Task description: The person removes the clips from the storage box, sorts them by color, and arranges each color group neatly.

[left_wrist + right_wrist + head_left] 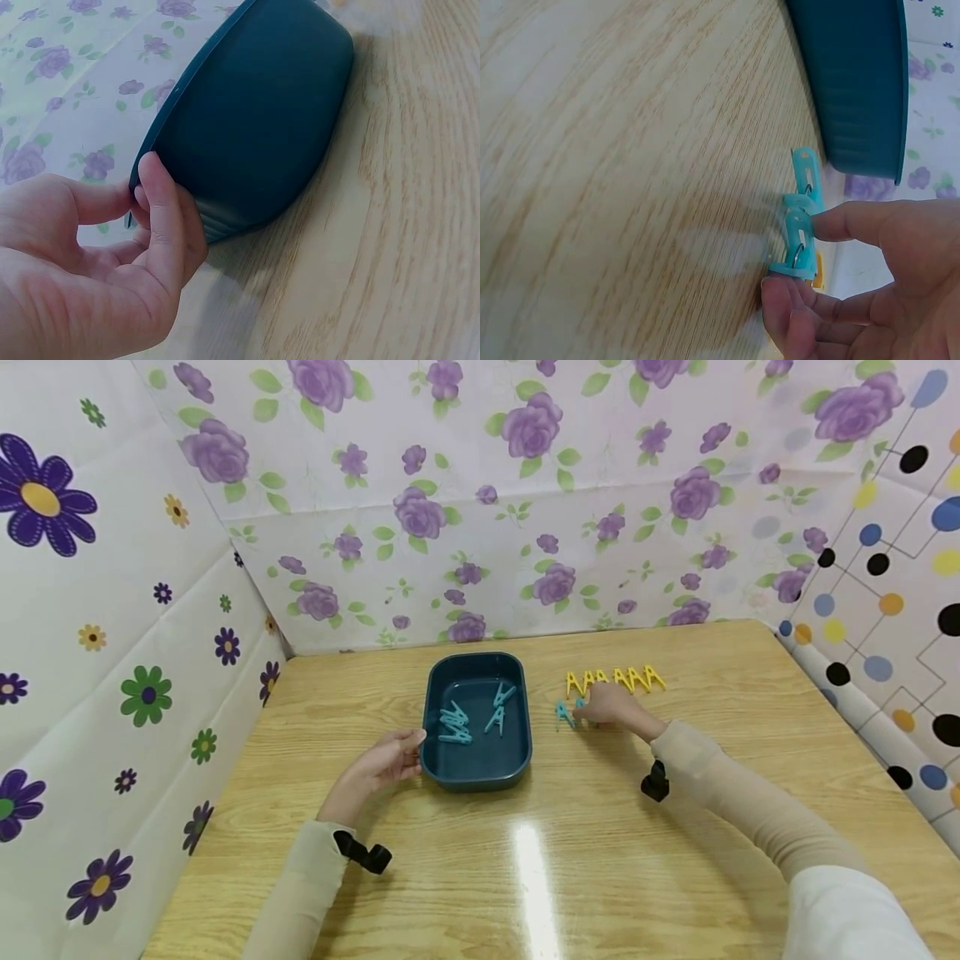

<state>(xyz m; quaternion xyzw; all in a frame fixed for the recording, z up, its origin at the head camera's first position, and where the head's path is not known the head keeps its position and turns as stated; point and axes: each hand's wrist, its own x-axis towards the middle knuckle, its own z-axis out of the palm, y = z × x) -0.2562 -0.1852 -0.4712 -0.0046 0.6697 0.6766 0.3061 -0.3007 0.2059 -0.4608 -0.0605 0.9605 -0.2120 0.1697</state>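
Observation:
A dark teal plastic basin point(474, 770) stands on the table, several light blue clothespins point(455, 724) lying inside it. My left hand point(384, 763) pinches the basin's left rim; the left wrist view shows thumb and fingertips at the edge. Right of the basin, my right hand point(611, 704) reaches down to the tabletop. In the right wrist view its thumb and fingers pinch a light blue clothespin point(801, 240) from two sides. Another blue clothespin point(804, 169) stands just beyond it, nearer the basin. In the head view, my right hand partly covers this group.
Behind the right hand, several yellow clothespins point(632, 678) stand in a row. The wooden table point(450, 877) meets flower-patterned cloth point(465, 568) at the back and left, and dotted cloth point(892, 610) at the right.

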